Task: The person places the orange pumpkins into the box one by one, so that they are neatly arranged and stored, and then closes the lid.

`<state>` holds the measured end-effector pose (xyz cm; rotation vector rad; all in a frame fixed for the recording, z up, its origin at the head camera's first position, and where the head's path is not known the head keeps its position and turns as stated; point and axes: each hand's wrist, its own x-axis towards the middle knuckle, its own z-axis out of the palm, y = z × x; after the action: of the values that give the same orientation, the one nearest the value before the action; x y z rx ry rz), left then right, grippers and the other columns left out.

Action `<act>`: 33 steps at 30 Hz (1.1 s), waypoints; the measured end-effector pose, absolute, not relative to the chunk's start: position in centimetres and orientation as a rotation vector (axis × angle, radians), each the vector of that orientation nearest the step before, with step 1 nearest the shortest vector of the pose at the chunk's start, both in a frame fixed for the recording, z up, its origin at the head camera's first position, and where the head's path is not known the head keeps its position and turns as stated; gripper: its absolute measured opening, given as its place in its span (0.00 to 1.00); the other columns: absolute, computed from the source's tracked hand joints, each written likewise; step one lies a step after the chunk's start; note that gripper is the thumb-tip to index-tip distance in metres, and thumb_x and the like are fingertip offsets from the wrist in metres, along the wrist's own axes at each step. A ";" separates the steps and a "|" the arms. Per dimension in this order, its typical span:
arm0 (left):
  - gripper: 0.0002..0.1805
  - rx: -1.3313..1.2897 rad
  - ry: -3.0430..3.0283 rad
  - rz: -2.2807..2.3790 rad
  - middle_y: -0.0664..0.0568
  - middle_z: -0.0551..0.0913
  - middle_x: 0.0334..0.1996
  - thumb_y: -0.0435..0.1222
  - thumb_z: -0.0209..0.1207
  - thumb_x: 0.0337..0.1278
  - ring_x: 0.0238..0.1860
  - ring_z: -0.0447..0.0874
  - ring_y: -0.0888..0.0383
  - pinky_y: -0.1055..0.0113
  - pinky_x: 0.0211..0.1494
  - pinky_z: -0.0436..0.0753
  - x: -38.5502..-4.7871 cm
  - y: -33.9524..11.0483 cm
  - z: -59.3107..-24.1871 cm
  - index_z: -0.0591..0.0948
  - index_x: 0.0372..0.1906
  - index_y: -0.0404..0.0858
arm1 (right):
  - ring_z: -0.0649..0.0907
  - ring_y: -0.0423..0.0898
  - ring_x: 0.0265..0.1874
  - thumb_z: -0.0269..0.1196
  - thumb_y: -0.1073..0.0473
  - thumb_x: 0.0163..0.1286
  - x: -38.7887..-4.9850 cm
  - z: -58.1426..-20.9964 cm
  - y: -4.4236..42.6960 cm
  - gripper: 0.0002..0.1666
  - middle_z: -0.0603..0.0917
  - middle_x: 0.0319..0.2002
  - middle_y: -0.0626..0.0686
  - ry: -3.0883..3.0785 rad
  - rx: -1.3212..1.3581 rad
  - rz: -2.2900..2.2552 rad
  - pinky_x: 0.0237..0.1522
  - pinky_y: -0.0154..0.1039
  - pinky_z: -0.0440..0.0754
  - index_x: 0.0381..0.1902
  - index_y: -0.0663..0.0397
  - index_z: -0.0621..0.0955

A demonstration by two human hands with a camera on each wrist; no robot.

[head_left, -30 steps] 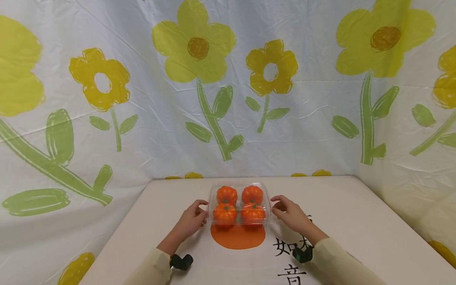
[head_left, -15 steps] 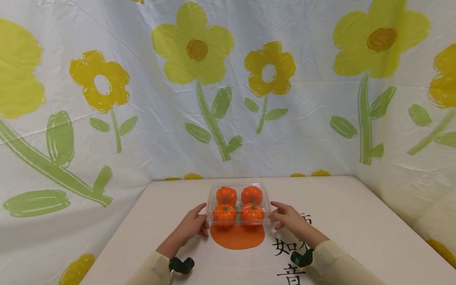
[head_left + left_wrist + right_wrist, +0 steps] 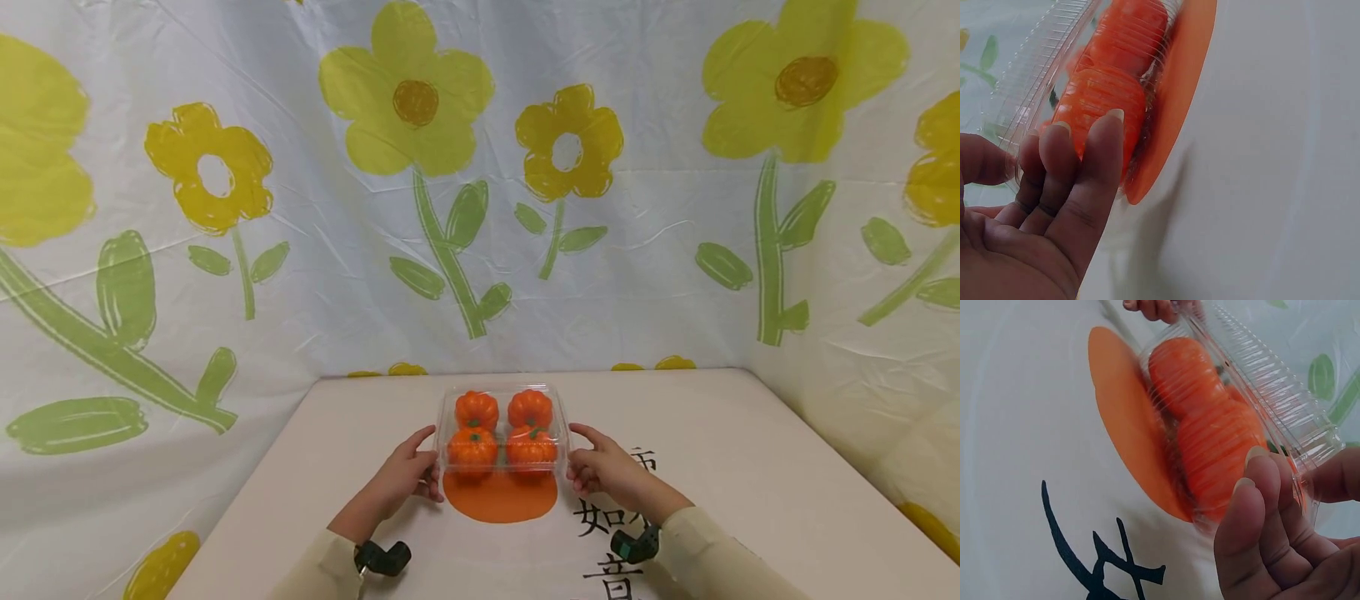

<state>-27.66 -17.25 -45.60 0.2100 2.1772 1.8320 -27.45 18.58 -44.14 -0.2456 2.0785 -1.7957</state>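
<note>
A clear plastic clamshell box (image 3: 502, 461) with several small orange pumpkins (image 3: 472, 451) inside sits at the middle of the table. My left hand (image 3: 401, 479) holds its left side, and my right hand (image 3: 615, 477) holds the right side. In the left wrist view, the thumb meets the box's rim (image 3: 1029, 81) while the other fingers (image 3: 1102, 147) curl against the ribbed wall. The right wrist view has the matching grip: thumb on the rim, fingers (image 3: 1266, 487) against the side. Green stems show on the front pumpkins.
An orange printed shape (image 3: 500, 500) lies on the pale tabletop (image 3: 337, 433) just before the box. Black printed characters (image 3: 600, 518) are to its right. A white curtain (image 3: 315, 317) with yellow flowers hangs behind and at both sides.
Both hands have changed from arched fingers at the box's edges to a closer hold, index fingers along the sides and the others curled lower. The box has hardly moved.
</note>
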 end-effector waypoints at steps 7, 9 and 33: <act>0.34 0.208 2.160 1.864 0.50 0.74 0.26 0.40 0.46 0.72 0.22 0.80 0.57 0.57 0.41 0.87 -27.6 -17.1 -45.7 0.49 0.77 0.43 | 0.79 0.45 0.26 0.50 0.60 0.72 -27.4 -44.1 18.7 0.41 0.80 0.29 0.53 2.059 -0.290 -1.795 0.36 0.39 0.85 0.77 0.54 0.45; 0.34 0.215 2.164 1.869 0.51 0.73 0.25 0.39 0.46 0.72 0.22 0.79 0.58 0.56 0.41 0.87 -27.6 -17.1 -45.8 0.49 0.77 0.42 | 0.78 0.45 0.26 0.50 0.60 0.73 -27.4 -44.2 18.7 0.41 0.80 0.29 0.53 2.058 -0.292 -1.797 0.37 0.39 0.85 0.77 0.55 0.45; 0.33 0.204 2.199 1.906 0.50 0.72 0.24 0.35 0.43 0.72 0.20 0.74 0.59 0.56 0.39 0.87 -27.4 -16.5 -45.8 0.48 0.77 0.39 | 0.76 0.44 0.26 0.50 0.59 0.74 -27.2 -43.6 18.6 0.40 0.80 0.30 0.54 2.116 -0.293 -1.807 0.38 0.39 0.84 0.77 0.57 0.47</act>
<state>-27.43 -16.51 -45.77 0.2039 2.1986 1.9059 -27.23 18.59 -43.62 -0.2930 2.1162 -1.8075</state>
